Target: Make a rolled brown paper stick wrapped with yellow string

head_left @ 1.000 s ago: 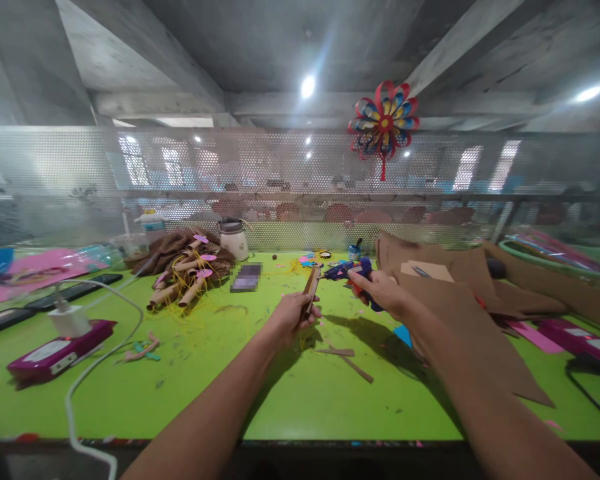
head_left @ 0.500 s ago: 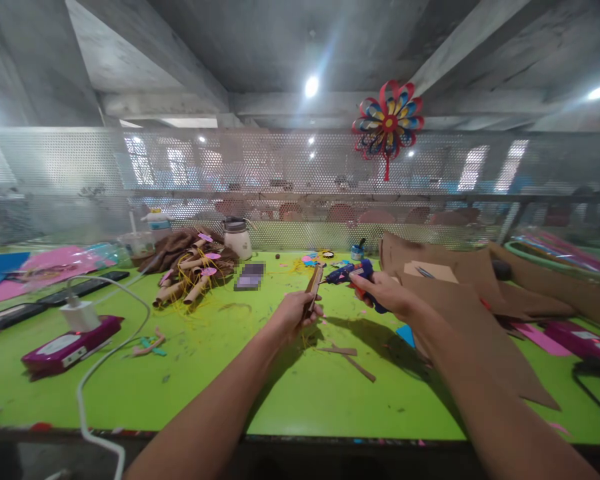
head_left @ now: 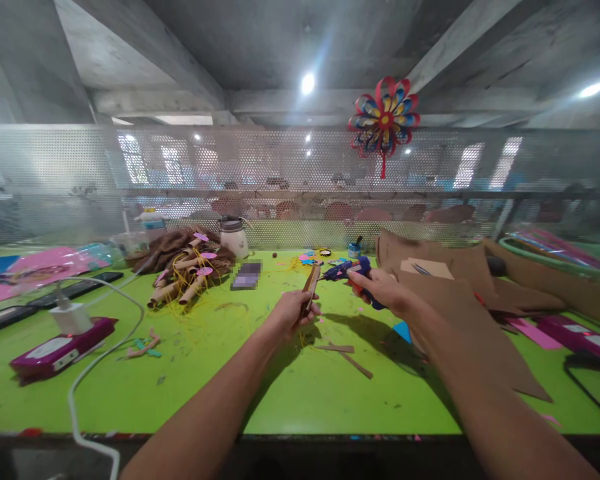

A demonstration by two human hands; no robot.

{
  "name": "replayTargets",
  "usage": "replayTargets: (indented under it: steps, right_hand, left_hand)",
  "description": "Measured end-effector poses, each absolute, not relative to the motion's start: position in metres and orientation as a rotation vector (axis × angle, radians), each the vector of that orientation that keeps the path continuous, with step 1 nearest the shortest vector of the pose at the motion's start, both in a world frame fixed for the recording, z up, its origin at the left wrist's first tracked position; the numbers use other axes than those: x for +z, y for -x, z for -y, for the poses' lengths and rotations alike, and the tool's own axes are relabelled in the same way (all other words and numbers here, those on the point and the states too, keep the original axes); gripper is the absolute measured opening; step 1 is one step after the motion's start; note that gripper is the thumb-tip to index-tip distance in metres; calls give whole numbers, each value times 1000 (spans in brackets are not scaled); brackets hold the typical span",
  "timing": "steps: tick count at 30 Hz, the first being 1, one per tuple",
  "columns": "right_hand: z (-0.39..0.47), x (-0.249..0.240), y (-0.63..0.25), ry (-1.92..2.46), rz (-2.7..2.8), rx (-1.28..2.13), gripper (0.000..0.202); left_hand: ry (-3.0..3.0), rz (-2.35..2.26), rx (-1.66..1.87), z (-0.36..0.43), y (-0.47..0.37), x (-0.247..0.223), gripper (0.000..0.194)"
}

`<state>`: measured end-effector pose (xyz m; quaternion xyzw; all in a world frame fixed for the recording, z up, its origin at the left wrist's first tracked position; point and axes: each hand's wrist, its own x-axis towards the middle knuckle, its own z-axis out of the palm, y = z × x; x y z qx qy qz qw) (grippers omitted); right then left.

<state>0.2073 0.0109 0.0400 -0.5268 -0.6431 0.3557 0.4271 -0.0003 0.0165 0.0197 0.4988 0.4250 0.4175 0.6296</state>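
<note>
My left hand (head_left: 296,312) is closed round a narrow folded piece of brown cardboard (head_left: 311,283), which points up and away. In my right hand (head_left: 380,287) is a dark blue glue gun (head_left: 363,270), its nozzle turned left beside the cardboard's upper part. Whether the nozzle touches the cardboard cannot be made out. Below the hands, thin brown strips (head_left: 357,365) lie on the green table (head_left: 300,407). Beyond them sit yellow threads and small coloured scraps.
Brown paper rolls (head_left: 193,289) with yellow threads and a jar (head_left: 234,240) stand back left. A purple power strip (head_left: 63,347) with a white cable lies left. Large brown sheets (head_left: 475,327) cover the right side, near another purple strip (head_left: 580,340).
The whole view has shifted slightly, so the table items appear a little further left. Both hands keep their grips, and the glue gun remains beside the cardboard.
</note>
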Motion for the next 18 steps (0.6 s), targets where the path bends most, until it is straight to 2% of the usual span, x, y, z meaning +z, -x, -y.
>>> replayTargets:
  steps: [18]
  right_hand:
    - [-33, 26, -215, 1151, 1399, 920, 41]
  left_hand:
    - [-1152, -960, 949, -13, -1, 23, 17]
